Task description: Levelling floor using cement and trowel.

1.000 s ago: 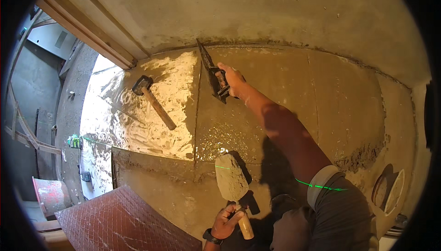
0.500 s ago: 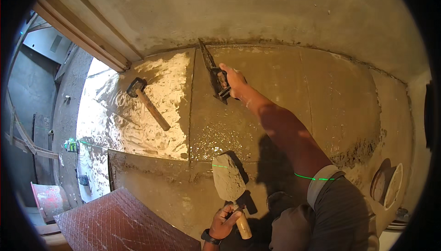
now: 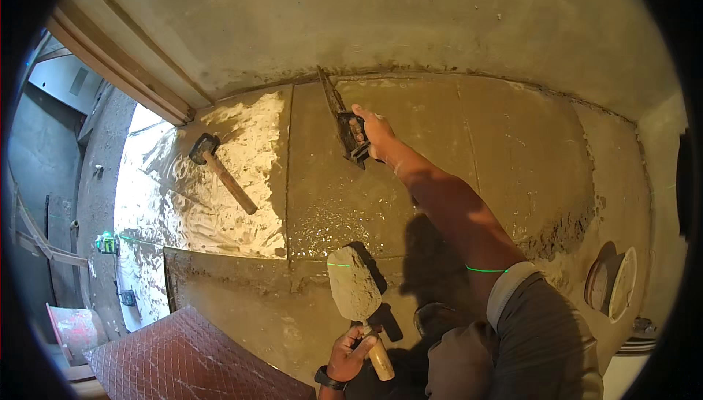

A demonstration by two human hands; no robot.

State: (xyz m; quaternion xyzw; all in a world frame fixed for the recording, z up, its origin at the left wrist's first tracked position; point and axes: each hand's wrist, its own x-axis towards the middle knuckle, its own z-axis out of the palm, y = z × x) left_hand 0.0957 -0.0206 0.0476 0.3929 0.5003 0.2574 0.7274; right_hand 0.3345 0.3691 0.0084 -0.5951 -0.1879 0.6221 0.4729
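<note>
As bright light falls across part of the wet, cement-coloured floor [image 3: 395,191], a wooden-handled hammer [image 3: 223,177] lies in the glare, and a person to its right has both hands full. The right grip [image 3: 375,133], at the end of an outstretched arm, is clenched around the handle of a long, dark float [image 3: 335,100], just right of the hammer and angled with its narrow tip toward the wall [image 3: 366,12]; whether its whole blade touches the floor cannot be told. Below and right of the hammer, the left grip [image 3: 350,356] grasps a trowel [image 3: 354,286] by its wooden handle (a thin green line of light crosses the greyish blade). A green device [image 3: 107,243] sits to the hammer's lower left, a red-stained bucket [image 3: 77,330] farther off that way, and a reddish-brown panel [image 3: 190,360] well below it.
</note>
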